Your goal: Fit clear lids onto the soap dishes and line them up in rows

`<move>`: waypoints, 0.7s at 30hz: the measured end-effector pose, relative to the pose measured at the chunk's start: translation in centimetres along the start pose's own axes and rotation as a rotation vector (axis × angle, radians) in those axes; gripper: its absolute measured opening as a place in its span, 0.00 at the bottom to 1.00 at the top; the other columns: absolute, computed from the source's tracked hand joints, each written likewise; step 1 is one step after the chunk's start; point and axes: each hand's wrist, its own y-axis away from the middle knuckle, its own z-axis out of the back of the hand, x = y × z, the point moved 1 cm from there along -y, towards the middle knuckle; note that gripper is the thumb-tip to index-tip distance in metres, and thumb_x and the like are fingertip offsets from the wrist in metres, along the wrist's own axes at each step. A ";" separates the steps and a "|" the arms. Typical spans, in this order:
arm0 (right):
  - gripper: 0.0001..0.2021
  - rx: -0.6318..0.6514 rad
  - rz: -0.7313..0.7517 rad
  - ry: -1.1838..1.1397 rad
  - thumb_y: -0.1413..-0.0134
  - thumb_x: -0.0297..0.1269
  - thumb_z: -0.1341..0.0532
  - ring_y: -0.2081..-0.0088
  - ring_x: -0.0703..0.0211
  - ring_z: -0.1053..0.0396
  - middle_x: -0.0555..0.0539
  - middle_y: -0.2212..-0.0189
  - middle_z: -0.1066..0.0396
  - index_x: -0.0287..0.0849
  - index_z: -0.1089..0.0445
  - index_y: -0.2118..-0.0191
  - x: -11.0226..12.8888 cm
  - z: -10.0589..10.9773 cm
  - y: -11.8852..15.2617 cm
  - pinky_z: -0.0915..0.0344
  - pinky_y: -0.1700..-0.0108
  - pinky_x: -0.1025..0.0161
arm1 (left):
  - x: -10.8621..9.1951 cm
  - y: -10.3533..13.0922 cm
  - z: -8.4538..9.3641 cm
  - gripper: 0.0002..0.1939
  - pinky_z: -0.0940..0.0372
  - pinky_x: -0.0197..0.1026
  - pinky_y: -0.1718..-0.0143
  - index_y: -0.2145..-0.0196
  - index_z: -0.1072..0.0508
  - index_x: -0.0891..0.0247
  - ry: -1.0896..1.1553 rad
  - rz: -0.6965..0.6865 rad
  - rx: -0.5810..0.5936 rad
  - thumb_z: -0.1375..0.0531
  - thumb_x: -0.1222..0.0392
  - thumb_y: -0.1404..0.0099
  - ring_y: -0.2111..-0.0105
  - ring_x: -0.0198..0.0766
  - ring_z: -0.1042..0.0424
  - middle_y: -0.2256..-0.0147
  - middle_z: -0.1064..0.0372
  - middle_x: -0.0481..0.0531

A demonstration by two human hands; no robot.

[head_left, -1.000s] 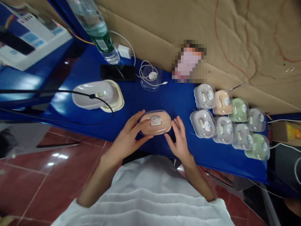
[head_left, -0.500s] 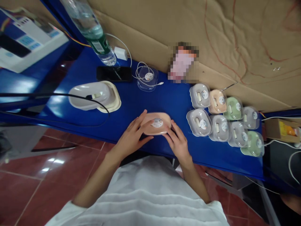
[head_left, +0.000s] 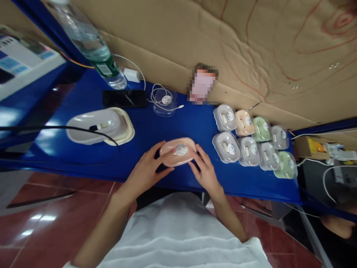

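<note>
Your left hand (head_left: 145,173) and right hand (head_left: 205,173) bracket the pink box (head_left: 177,152), which lies on the blue counter (head_left: 173,123) near its front edge. Your fingers (head_left: 163,155) press on its two ends, grasping it from both sides. To the right sits a cluster of similar boxes (head_left: 252,143); to the left, a cream tray (head_left: 100,125) with a black cable (head_left: 55,128) running across it.
</note>
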 end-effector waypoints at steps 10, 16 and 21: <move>0.23 -0.222 -0.228 0.268 0.26 0.36 0.40 0.30 0.40 0.35 0.40 0.31 0.33 0.54 0.32 0.30 -3.6 8.0 2.1 0.36 0.31 0.35 | -3.9 -3.0 -1.2 0.31 0.24 0.61 0.43 0.27 0.37 0.51 -0.192 -0.025 -0.099 0.39 0.53 0.24 0.36 0.64 0.27 0.24 0.50 0.68; 0.23 -0.222 -0.291 0.301 0.25 0.37 0.41 0.28 0.38 0.39 0.36 0.28 0.39 0.52 0.34 0.29 -4.9 6.2 4.3 0.37 0.31 0.33 | -7.7 -10.9 -2.4 0.29 0.23 0.49 0.49 0.27 0.37 0.61 -0.355 -0.085 0.039 0.43 0.58 0.23 0.43 0.58 0.22 0.30 0.38 0.70; 0.24 -0.250 -0.288 0.288 0.26 0.36 0.40 0.27 0.36 0.41 0.35 0.26 0.45 0.51 0.34 0.29 -4.7 4.5 5.6 0.35 0.33 0.34 | -9.6 -14.9 -3.0 0.30 0.23 0.46 0.57 0.27 0.37 0.66 -0.416 -0.039 0.115 0.43 0.54 0.22 0.51 0.55 0.20 0.40 0.31 0.70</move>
